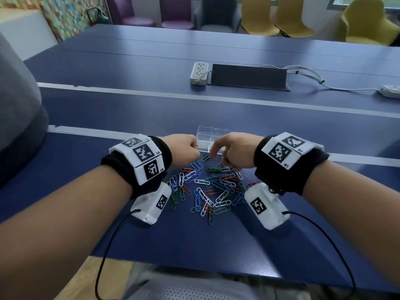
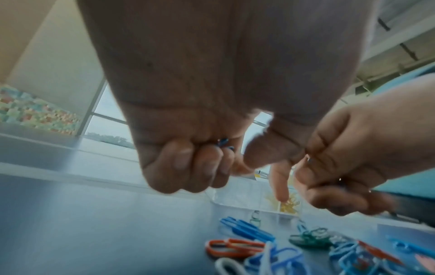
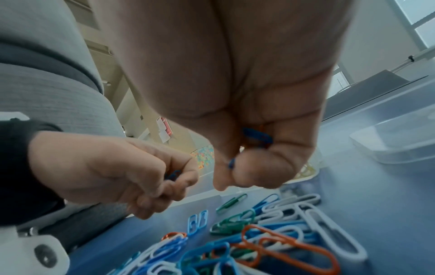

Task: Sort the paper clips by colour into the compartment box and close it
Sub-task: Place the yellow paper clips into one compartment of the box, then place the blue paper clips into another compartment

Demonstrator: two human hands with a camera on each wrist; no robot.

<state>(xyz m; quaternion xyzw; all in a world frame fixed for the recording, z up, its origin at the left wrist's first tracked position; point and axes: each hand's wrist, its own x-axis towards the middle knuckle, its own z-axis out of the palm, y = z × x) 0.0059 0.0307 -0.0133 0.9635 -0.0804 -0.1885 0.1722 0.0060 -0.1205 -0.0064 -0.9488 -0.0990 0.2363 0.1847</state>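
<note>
A loose pile of blue, white, green and red paper clips (image 1: 212, 187) lies on the blue table. Just beyond it stands the clear compartment box (image 1: 213, 137), open, and its compartments look bare. My left hand (image 1: 194, 152) hovers over the pile's far left edge, fingers curled round blue clips (image 2: 223, 143). My right hand (image 1: 218, 156) hovers beside it in front of the box. It holds blue clips (image 3: 256, 135) in the curled fingers, with something orange among them. Its index finger (image 1: 213, 150) points down.
A white power strip (image 1: 199, 73) and a dark cable flap (image 1: 249, 77) sit mid-table, with a second strip (image 1: 389, 90) at the far right. A grey chair back (image 1: 19, 118) stands at my left. The table's near edge (image 1: 194, 265) runs just behind my forearms.
</note>
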